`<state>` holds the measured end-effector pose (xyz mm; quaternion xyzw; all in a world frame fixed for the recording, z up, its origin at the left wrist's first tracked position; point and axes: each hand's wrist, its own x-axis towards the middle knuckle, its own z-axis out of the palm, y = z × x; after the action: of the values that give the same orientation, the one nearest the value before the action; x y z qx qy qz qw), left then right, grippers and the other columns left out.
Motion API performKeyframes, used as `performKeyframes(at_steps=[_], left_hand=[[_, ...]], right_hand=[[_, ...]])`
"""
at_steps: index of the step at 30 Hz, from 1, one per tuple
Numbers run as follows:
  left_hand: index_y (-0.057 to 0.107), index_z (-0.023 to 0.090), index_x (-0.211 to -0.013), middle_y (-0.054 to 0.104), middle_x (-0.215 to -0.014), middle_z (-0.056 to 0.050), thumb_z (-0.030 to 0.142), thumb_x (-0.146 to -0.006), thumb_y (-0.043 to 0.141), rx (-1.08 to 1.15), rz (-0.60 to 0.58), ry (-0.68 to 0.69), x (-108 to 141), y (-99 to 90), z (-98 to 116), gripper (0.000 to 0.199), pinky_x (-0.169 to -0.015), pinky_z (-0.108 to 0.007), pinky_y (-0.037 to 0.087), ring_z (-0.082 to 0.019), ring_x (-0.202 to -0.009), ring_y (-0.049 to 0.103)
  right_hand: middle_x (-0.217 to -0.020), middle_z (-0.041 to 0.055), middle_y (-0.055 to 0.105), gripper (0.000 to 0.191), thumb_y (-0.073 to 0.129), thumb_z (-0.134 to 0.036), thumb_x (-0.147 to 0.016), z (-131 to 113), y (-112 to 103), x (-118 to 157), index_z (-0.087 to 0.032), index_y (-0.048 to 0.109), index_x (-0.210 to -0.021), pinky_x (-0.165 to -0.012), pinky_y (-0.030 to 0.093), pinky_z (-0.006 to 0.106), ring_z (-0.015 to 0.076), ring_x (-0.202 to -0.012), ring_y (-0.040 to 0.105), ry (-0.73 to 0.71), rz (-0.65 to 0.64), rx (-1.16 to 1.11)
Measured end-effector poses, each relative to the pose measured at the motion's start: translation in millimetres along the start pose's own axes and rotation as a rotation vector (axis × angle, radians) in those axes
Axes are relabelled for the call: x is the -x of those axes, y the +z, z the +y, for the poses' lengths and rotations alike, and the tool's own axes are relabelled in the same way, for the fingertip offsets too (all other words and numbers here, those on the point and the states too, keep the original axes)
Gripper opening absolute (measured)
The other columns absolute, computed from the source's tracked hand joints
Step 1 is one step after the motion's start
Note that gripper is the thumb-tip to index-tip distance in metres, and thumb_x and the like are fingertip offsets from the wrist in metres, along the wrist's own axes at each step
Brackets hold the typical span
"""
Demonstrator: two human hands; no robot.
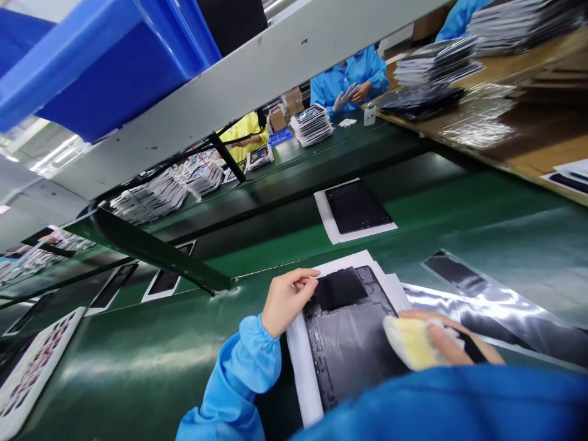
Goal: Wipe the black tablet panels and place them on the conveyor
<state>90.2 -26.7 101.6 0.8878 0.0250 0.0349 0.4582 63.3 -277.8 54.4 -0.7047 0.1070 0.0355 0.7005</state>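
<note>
A dark tablet housing point(353, 343) lies on white paper sheets point(305, 373) on the green bench in front of me. A black rectangular sheet point(342, 289) covers part of its upper end. My left hand point(289, 298) is at the housing's upper left corner, thumb and forefinger pinched together beside the black sheet. What they pinch, if anything, cannot be made out. Over the housing's right edge, my right hand point(452, 343) grips a yellow and white cloth pad point(408, 343). Something black shows by its fingers. My blue sleeve hides the housing's lower end.
Another dark panel point(358, 207) lies on paper on the green conveyor beyond. Shiny film strips point(487, 306) are at the right. A green metal post point(156, 251) and a shelf with a blue bin point(114, 61) stand left. Across the line sits a gloved co-worker point(349, 79).
</note>
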Motion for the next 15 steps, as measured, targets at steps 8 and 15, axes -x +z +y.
performKeyframes(at_steps=[8,15], left_hand=[[0.077,0.018,-0.09,0.071,-0.076,-0.001,0.025,-0.08,0.057,-0.071,-0.055,-0.015,-8,5.1,-1,0.023,-0.063,-0.021,0.046,-0.011,-0.061,0.056],[0.076,0.019,-0.09,0.07,-0.075,0.001,0.023,-0.08,0.057,-0.144,-0.084,0.003,-12,6.6,1,0.022,-0.064,-0.02,0.046,-0.011,-0.062,0.055]], right_hand=[[-0.078,0.0043,0.068,0.052,0.076,-0.059,-0.058,-30,16,-47,-0.022,0.069,-0.095,-0.033,0.038,0.024,0.0103,-0.043,0.045,0.101,-0.17,-0.164],[-0.094,0.0058,0.073,0.043,0.062,-0.056,-0.069,-37,31,-53,-0.022,0.071,-0.094,-0.051,0.05,0.029,0.0222,-0.072,0.064,-0.207,-0.187,0.266]])
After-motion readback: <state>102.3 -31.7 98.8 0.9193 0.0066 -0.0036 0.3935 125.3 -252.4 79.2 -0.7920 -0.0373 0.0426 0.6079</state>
